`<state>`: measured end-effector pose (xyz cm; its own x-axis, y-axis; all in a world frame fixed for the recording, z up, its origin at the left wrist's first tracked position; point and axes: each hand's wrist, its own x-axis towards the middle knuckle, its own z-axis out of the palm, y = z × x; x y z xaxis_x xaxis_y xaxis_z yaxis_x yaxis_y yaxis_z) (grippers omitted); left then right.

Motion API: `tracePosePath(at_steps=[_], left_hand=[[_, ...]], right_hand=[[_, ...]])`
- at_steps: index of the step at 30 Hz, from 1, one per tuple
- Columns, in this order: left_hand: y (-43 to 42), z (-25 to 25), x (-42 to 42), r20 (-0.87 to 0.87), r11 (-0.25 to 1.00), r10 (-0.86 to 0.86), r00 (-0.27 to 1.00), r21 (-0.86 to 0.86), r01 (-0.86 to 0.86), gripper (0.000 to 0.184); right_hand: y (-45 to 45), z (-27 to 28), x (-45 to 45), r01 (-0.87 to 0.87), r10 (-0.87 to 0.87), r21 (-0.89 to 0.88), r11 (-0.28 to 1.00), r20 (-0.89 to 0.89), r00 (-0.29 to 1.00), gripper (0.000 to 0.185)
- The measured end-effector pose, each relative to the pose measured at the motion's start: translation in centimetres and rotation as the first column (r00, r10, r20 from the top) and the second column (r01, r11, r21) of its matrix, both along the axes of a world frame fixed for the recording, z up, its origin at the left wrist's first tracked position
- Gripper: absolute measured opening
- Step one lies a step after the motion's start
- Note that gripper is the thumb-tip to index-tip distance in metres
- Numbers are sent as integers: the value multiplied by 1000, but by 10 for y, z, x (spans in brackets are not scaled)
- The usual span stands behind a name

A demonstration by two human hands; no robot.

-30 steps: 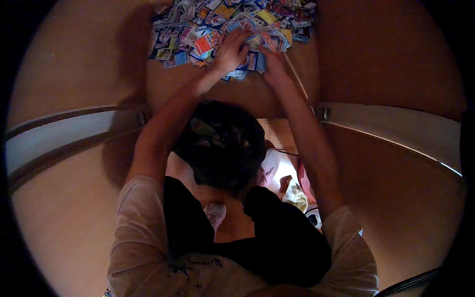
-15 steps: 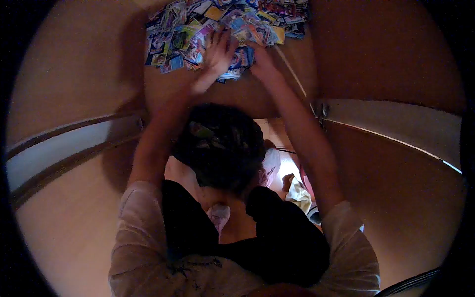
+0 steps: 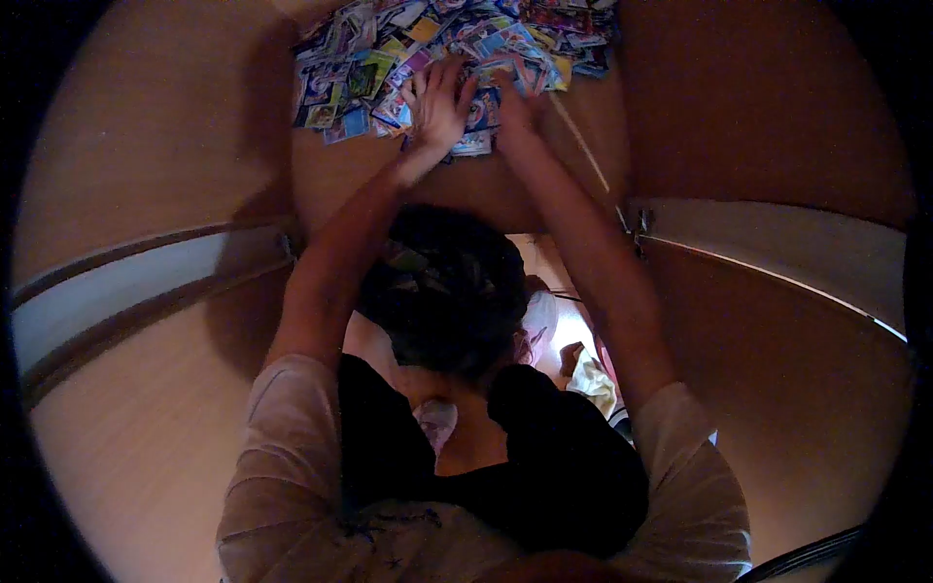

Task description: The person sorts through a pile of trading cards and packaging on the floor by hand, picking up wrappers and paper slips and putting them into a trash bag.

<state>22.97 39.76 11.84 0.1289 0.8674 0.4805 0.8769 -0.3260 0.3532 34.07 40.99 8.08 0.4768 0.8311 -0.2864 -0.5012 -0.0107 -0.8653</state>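
Note:
A wide, loose heap of trading cards covers the far part of the brown surface. My left hand lies over the near edge of the heap, its fingers spread on the cards. Close beside it on the right, my right hand touches the cards with fingers stretched forward and seen edge-on; the fingertips are dim. Several cards lie between both hands, and a few stick out below them. Under my forearms, between my knees, is a dark, rounded, bag-like thing with faint card-like shapes on top.
Brown wooden panels rise on both sides, with a pale strip along the left one. A thin light stick-like line runs from the heap toward the right corner. Below lie a pale yellow cloth and a pink-and-white item.
The whole view has shifted slightly to the right. My right hand's fingers now point more forward than before, and the cards around both hands are slightly rearranged.

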Motion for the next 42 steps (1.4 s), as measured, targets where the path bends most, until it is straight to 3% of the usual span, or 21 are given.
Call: tracePosePath(at_steps=[1, 4, 6, 7, 8, 10, 12, 16, 18, 19, 21, 26, 30, 32, 33, 36, 37, 38, 39, 40, 42], left_hand=[[-4, 1, -1, 83, 1000, 12, 996, 18, -14, 37], [-7, 11, -2, 243, 986, 49, 969, 140, -85, 35], [-12, 16, -5, 321, 960, 65, 945, 239, -147, 33], [-15, 18, -7, 353, 989, 78, 932, 89, -117, 33], [-18, 21, -10, 382, 995, 96, 919, -61, -79, 32], [-19, 16, -14, 301, 999, 46, 952, 9, -52, 31], [-19, 18, -13, 237, 999, 18, 971, 46, -30, 31], [-6, 24, -22, 376, 1000, -20, 926, 19, 14, 33], [-17, 36, -12, 519, 993, 87, 850, -112, -33, 42], [-11, 34, -15, 445, 997, 80, 892, -48, -65, 51], [-3, 32, -18, 373, 993, 119, 920, -33, -115, 50], [-15, 38, -24, 344, 992, 120, 931, -69, -102, 50], [-29, 46, -32, 520, 1000, 5, 854, 12, -13, 43], [-37, 67, -38, 298, 1000, -6, 955, 5, 5, 46], [-34, 72, -38, 141, 987, 25, 990, 152, -47, 52], [-32, 73, -30, 248, 947, 199, 948, 200, -251, 58], [-31, 69, -33, 365, 977, 192, 911, 18, -214, 60], [-32, 64, -38, 368, 977, 190, 910, 18, -212, 60], [-36, 69, -41, 585, 951, 188, 789, -308, 1, 61], [-41, 73, -42, 741, 800, 266, 616, -526, 287, 62], [-52, 75, -43, 691, 846, 301, 657, -512, 149, 61]], right_hand=[[0, 0, 1, -1, 1, 1, 1000, 1, 1000, 58], [-20, 30, 5, -202, 50, -331, 922, -416, 908, 58], [-49, 89, 11, -246, 131, -307, 919, -350, 928, 52], [-56, 98, 13, -260, 158, -299, 918, -327, 932, 49], [-49, 72, 14, -327, 218, -249, 912, -381, 898, 45], [-36, 52, 12, -387, 276, -190, 902, -436, 857, 41], [-24, 47, 8, -453, 456, 141, 880, -512, 728, 36], [-1, 50, 5, -501, 450, 28, 865, -483, 751, 32], [-5, 67, 11, -599, 459, 12, 800, -655, 601, 32], [-6, 77, 10, -598, 459, 15, 802, -656, 599, 32], [-11, 92, 3, -423, 318, -177, 888, -429, 846, 34], [-28, 75, -1, -412, 344, -55, 910, -456, 821, 37], [-50, 69, 3, -414, 378, -1, 910, -405, 832, 40], [-69, 88, 3, -421, 358, -23, 907, -484, 798, 41], [-73, 89, 3, -398, 359, 20, 917, -473, 804, 40], [-92, 94, 1, -346, 320, 38, 938, -482, 816, 42], [-99, 97, -2, -276, 246, -3, 961, -444, 862, 44], [-106, 101, -3, -202, 170, -40, 978, -402, 900, 46], [-113, 105, -3, -200, 168, -40, 979, -399, 901, 46], [-119, 110, -1, -203, 177, -32, 979, -367, 913, 47], [-127, 115, 2, -204, 185, -24, 979, -331, 926, 48]])
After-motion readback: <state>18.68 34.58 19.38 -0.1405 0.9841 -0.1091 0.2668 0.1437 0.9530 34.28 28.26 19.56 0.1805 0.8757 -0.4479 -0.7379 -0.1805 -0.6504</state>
